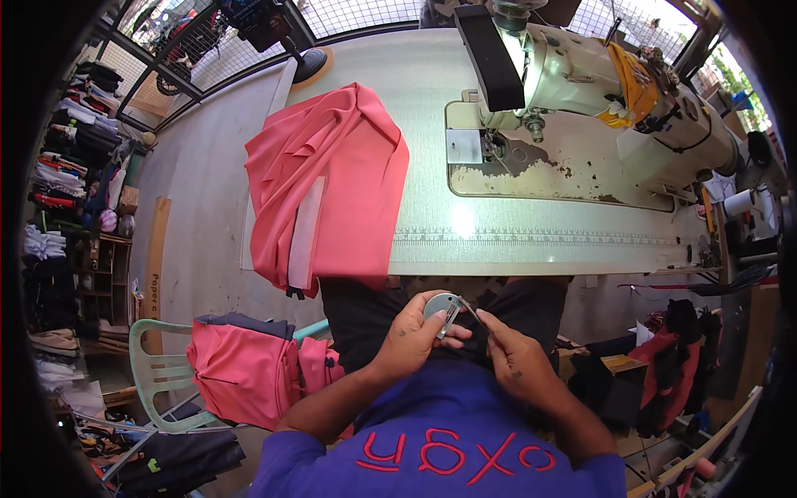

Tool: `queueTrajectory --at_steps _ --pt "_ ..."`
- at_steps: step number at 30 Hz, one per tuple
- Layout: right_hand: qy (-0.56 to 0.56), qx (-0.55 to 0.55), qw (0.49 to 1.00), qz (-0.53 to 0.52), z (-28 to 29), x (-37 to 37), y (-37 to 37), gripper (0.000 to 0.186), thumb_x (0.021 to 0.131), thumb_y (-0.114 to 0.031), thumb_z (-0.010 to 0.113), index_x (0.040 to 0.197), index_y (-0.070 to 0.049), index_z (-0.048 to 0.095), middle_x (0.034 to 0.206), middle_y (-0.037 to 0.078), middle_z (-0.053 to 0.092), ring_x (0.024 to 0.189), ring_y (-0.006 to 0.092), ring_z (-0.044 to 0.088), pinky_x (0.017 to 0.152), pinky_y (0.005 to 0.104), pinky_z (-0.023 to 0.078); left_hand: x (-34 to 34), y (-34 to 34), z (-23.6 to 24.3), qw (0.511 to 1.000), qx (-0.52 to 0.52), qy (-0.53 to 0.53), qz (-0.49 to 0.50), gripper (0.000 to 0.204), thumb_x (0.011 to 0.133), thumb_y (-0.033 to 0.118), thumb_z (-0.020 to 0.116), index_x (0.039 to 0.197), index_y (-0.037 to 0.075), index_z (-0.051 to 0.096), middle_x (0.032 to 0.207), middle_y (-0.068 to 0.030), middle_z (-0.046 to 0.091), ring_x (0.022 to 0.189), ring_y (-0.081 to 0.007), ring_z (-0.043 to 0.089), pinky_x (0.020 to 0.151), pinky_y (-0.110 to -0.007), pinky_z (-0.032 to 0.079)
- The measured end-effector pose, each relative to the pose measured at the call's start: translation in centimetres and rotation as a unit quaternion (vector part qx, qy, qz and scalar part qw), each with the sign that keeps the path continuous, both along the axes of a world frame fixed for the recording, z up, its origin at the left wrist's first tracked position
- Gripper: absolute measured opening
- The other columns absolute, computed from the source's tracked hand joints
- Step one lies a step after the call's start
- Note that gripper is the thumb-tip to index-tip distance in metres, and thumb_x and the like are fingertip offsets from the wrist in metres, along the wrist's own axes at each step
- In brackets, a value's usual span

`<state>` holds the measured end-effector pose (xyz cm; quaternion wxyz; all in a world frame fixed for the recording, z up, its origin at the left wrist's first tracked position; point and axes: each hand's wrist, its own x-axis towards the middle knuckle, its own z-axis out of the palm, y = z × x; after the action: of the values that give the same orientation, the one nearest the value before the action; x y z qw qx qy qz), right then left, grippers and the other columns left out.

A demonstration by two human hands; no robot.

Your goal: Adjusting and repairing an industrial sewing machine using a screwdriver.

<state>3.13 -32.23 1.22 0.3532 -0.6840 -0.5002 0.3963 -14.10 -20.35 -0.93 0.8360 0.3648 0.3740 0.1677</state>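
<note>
My left hand (423,328) is closed on a round silver metal piece (437,305), held in front of my lap just below the table edge. The piece has a small hole near its rim and a flat, slotted bar on its face. My right hand (516,350) pinches a thin, dark rod-like tool (471,309), whose upper end reaches the right rim of the round piece. Whether the two touch cannot be made out. Pink fabric (357,199) lies heaped on the table's left part, with a paler strip in its folds.
A sewing machine (573,75) stands at the table's back right, with yellow cloth (635,83) tied round its arm. A printed ruler strip (531,237) runs along the table (423,108). At my left, a green plastic chair (149,365) bears folded pink garments (241,369).
</note>
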Motion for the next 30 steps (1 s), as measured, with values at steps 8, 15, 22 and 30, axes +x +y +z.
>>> queueTrajectory --at_steps 8,15,22,30 --pt "-0.003 0.042 0.999 0.021 -0.6 0.0 -0.1 0.033 0.091 -0.001 0.054 0.124 -0.003 0.057 0.077 0.013 0.062 0.067 0.0208 0.063 0.064 0.0296 0.050 -0.5 0.4 -0.4 1.000 -0.007 -0.002 -0.027 0.027 0.098 0.003 0.039 0.125 0.000 0.036 0.122 -0.0242 0.057 0.094 -0.0273 0.068 0.076 -0.035 0.059" --pt "0.042 -0.035 0.998 -0.007 0.5 -0.3 -0.2 0.027 0.095 -0.004 0.052 0.122 -0.003 0.054 0.072 0.008 0.061 0.064 0.0136 0.060 0.061 0.0280 0.048 -0.7 0.7 -0.7 0.998 -0.032 0.023 -0.048 0.031 0.093 -0.002 0.038 0.123 0.002 0.035 0.105 -0.0191 0.062 0.080 -0.0226 0.066 0.069 -0.032 0.056" --pt "0.230 -0.139 0.963 0.012 0.7 -0.9 -0.2 0.023 0.102 -0.012 0.042 0.122 -0.004 0.052 0.065 0.001 0.053 0.052 0.0064 0.049 0.051 0.0226 0.042 -0.8 0.0 -2.5 0.992 -0.110 -0.050 -0.029 0.025 0.096 0.003 0.039 0.121 0.003 0.042 0.091 -0.0091 0.058 0.065 -0.0108 0.049 0.057 -0.024 0.041" --pt "0.294 -0.192 0.936 0.012 -0.6 -2.1 0.2 0.021 0.105 -0.019 0.035 0.114 -0.005 0.049 0.063 0.001 0.049 0.048 0.0075 0.047 0.044 0.0241 0.043 -0.1 -1.5 -1.5 0.989 0.124 0.019 -0.072 0.021 0.102 0.016 0.051 0.117 0.001 0.049 0.079 -0.0056 0.059 0.061 -0.0063 0.048 0.054 -0.020 0.038"
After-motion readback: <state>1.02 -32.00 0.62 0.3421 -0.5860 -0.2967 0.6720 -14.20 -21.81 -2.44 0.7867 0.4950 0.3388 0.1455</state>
